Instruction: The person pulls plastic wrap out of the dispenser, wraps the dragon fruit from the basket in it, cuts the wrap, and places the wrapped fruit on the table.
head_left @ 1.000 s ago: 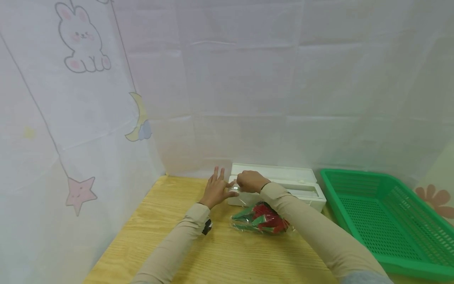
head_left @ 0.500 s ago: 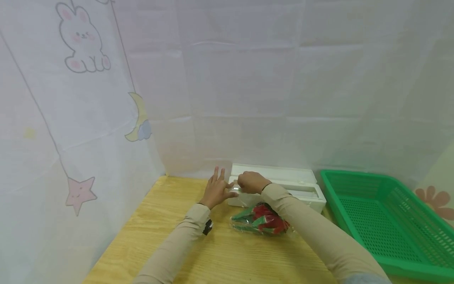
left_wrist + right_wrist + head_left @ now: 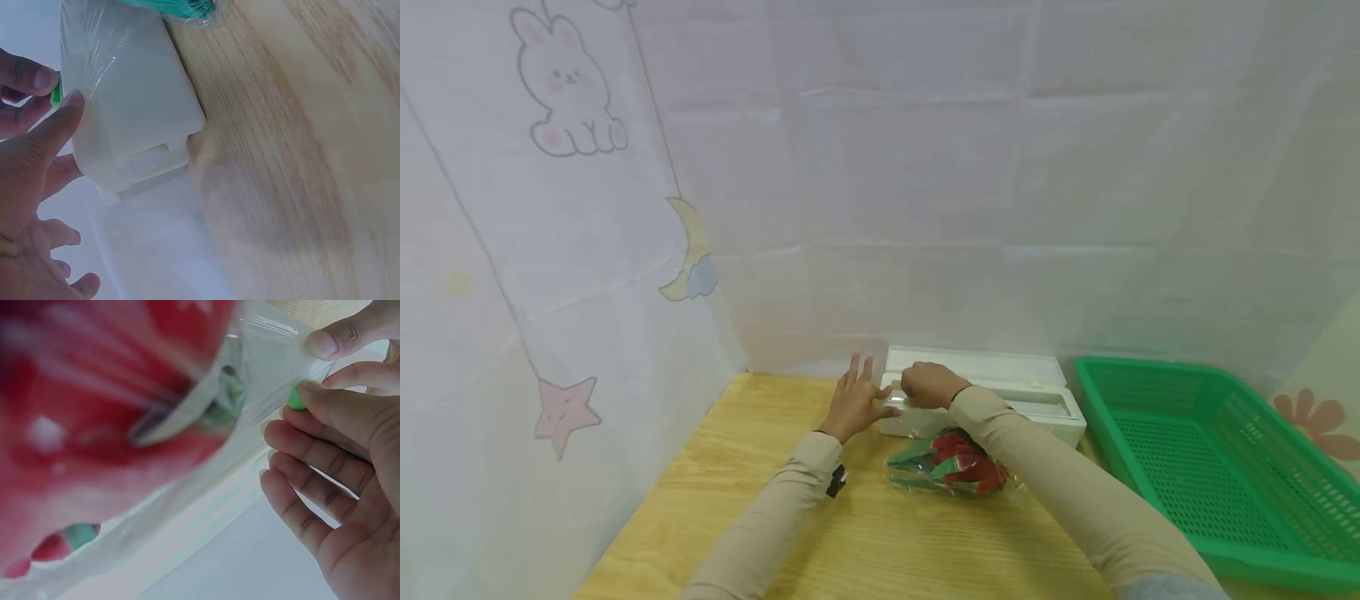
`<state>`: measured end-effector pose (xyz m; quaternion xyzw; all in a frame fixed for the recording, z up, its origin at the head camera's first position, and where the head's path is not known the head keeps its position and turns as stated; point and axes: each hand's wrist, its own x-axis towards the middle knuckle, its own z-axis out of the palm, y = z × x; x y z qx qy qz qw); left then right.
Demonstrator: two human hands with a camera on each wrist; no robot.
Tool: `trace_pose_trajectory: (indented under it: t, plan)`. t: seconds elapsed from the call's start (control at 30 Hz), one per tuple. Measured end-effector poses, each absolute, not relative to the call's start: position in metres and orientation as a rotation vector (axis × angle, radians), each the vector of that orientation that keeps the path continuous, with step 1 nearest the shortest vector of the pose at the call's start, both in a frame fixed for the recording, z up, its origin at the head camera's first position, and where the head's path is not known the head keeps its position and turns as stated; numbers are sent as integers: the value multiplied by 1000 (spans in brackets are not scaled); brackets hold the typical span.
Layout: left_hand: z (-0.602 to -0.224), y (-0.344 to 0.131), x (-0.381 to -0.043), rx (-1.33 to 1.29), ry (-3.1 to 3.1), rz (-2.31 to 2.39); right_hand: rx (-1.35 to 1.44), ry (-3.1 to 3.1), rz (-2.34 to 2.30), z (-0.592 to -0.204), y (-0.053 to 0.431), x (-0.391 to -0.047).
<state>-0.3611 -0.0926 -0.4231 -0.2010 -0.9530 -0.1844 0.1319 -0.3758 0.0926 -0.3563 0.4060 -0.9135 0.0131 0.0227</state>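
Observation:
At the back of the table lies a long white cling film dispenser (image 3: 1045,425), its lid (image 3: 970,362) raised. My left hand (image 3: 850,408) holds its left end between thumb and index finger; the other fingers are spread. My right hand (image 3: 928,383) reaches over the box and pinches a small green slider (image 3: 295,399) at that same end, close to the left thumb. Clear film (image 3: 112,50) stretches over the box front. Before it lies a red and green bundle (image 3: 966,471) under clear film; its kind is hard to tell.
A green slotted plastic basket (image 3: 1210,467) stands to the right of the box. The wooden table (image 3: 865,550) meets a white sheet (image 3: 910,183) behind and another at the left, printed with a rabbit, moon and star.
Both hands keep their places at the left end of the dispenser. The head view has shifted very slightly; the bundle and basket stay where they were.

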Motion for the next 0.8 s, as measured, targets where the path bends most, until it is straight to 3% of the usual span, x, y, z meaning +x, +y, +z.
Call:
trace_pose_trajectory:
  t: [0.8]
  plan:
    - [-422,-105,-358,-582,-2778,-579,1202,-2915,9,-355,88,-379]
